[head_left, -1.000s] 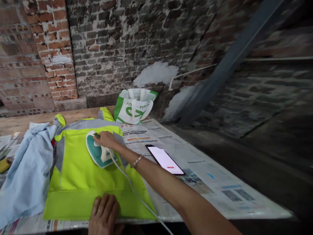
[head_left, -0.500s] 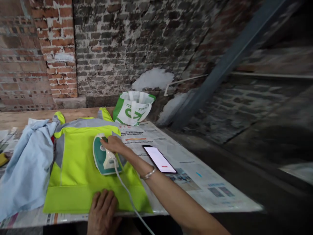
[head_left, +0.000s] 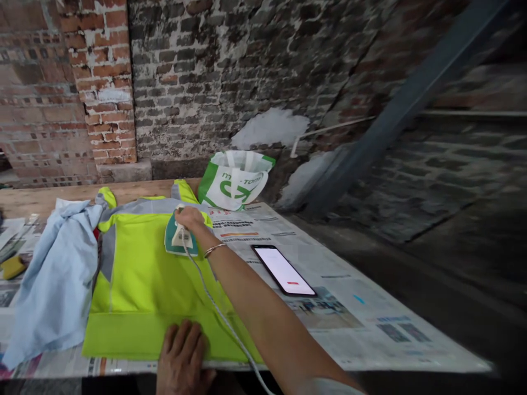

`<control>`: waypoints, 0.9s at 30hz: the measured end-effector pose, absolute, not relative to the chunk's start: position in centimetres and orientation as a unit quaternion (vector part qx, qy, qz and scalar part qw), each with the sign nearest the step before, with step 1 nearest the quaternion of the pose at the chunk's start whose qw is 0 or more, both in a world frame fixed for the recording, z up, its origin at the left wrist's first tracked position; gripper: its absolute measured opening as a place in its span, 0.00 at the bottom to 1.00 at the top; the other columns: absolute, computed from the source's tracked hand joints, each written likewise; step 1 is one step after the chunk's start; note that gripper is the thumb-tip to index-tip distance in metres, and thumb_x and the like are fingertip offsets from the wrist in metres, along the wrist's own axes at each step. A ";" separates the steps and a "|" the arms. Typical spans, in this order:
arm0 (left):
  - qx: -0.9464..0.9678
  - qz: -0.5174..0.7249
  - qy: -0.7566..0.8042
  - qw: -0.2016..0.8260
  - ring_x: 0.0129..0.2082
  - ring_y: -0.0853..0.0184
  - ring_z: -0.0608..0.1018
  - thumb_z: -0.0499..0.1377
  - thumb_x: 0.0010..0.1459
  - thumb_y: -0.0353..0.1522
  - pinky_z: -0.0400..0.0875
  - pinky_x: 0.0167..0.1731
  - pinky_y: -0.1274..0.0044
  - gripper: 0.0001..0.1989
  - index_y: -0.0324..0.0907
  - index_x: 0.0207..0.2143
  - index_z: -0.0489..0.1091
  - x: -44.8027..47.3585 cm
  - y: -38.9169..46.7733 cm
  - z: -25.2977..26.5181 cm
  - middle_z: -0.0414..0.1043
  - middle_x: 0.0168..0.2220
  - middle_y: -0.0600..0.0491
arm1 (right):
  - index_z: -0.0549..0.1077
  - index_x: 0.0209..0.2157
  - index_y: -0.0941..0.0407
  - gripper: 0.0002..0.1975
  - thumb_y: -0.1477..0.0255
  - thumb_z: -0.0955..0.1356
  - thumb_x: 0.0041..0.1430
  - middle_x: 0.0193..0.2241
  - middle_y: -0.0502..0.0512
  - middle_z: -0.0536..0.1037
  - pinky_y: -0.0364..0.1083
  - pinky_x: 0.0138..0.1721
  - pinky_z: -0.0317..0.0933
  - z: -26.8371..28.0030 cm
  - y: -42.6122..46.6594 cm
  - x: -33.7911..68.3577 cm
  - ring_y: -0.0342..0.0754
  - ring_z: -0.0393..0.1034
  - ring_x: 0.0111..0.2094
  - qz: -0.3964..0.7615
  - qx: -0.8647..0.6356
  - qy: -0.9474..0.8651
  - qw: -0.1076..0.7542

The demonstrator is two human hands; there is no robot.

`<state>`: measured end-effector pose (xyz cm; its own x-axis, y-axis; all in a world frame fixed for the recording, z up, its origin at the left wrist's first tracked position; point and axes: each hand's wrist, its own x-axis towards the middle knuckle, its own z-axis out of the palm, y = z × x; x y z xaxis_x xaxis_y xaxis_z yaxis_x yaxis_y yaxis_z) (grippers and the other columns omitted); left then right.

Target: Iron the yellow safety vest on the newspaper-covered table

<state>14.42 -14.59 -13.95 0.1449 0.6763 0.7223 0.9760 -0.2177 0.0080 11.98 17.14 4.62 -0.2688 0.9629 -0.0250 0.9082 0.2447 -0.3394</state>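
My right hand (head_left: pixel 190 218) is closed round the handle of a green and white clothes iron (head_left: pixel 172 241). The iron rests on the upper right part of a neon-yellow and grey garment (head_left: pixel 140 274), spread out over newspaper. From the iron's rear a pale cord (head_left: pixel 220 315) runs down past the garment's lower edge. My left hand (head_left: pixel 181 354) lies on the garment's bottom hem at the table's front edge. Its fingers are laid flat on the cloth and its thumb sits apart; nothing shows in it.
Left of the garment lies a crumpled light-blue cloth garment (head_left: pixel 57 280), with a yellow object (head_left: pixel 13 267) beyond it. A lit phone (head_left: pixel 284 270) rests on the newspaper (head_left: pixel 341 307) at the right. A white and green bag (head_left: pixel 234 181) stands at the back before the brick wall (head_left: pixel 185 82).
My right hand has pushed the iron farther up the garment, away from me, its arm now reaching out more. My left hand stays on the hem. The view has turned slightly left.
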 end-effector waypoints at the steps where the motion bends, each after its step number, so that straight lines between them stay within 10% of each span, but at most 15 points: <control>1: -0.708 -0.321 -0.580 0.241 0.59 0.60 0.78 0.52 0.73 0.45 0.73 0.57 0.66 0.21 0.42 0.56 0.74 14.6 -14.5 -14.1 0.80 0.55 0.48 | 0.79 0.57 0.60 0.26 0.61 0.60 0.71 0.55 0.71 0.80 0.47 0.46 0.70 4.7 17.2 12.0 0.58 0.78 0.54 0.145 -0.595 -0.785 0.090; 14: -0.714 -0.293 -0.600 0.208 0.60 0.59 0.77 0.64 0.64 0.48 0.71 0.60 0.65 0.27 0.44 0.60 0.71 15.1 -14.9 -15.3 0.78 0.58 0.50 | 0.83 0.44 0.62 0.28 0.55 0.61 0.73 0.45 0.71 0.84 0.46 0.41 0.64 3.2 8.6 17.2 0.60 0.79 0.49 0.124 -0.437 -0.890 0.022; 27: -0.704 -0.301 -0.579 0.280 0.61 0.60 0.76 0.55 0.69 0.51 0.70 0.62 0.69 0.24 0.46 0.56 0.75 14.9 -14.4 -15.9 0.77 0.60 0.50 | 0.78 0.56 0.66 0.28 0.58 0.60 0.74 0.57 0.75 0.78 0.44 0.45 0.65 5.7 13.0 6.2 0.58 0.74 0.57 0.171 -0.456 -0.872 0.048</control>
<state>14.93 -14.39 -15.92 0.1483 0.6466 0.7483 0.9839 -0.1727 -0.0457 6.20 13.02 5.68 -0.5799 0.8115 -0.0719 0.7784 0.5258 -0.3431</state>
